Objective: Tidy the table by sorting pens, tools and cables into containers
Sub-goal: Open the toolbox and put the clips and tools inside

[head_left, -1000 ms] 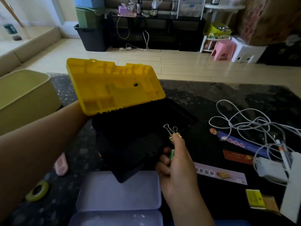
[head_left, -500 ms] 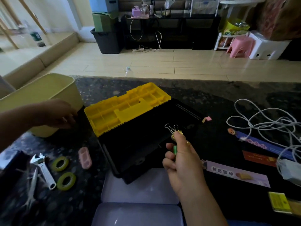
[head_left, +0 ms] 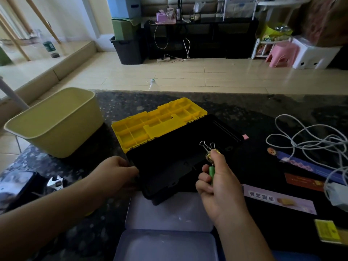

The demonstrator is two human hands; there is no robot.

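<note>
A black toolbox (head_left: 180, 153) lies open in the middle of the dark table, its yellow lid (head_left: 158, 123) flung back flat. My left hand (head_left: 116, 172) grips the toolbox's near left corner. My right hand (head_left: 218, 183) hovers over the box's front edge and pinches binder clips (head_left: 208, 148), a yellow one with wire handles pointing up and a green one lower in the fist. An open pale tin case (head_left: 169, 228) sits in front of the toolbox. A tangle of white cable (head_left: 308, 144) lies at the right.
A pale yellow bin (head_left: 56, 121) stands at the back left. A small wrench (head_left: 55, 182) and a phone (head_left: 17, 185) lie at the left edge. Rulers and cards (head_left: 278, 200), a charger (head_left: 337, 193), a yellow pad (head_left: 327, 230) and a pink eraser (head_left: 245, 136) lie right.
The yellow lid dropped from upright to lying flat open. My left hand left the lid, passed near the bin and came back to the toolbox's front left corner. My right hand stayed put.
</note>
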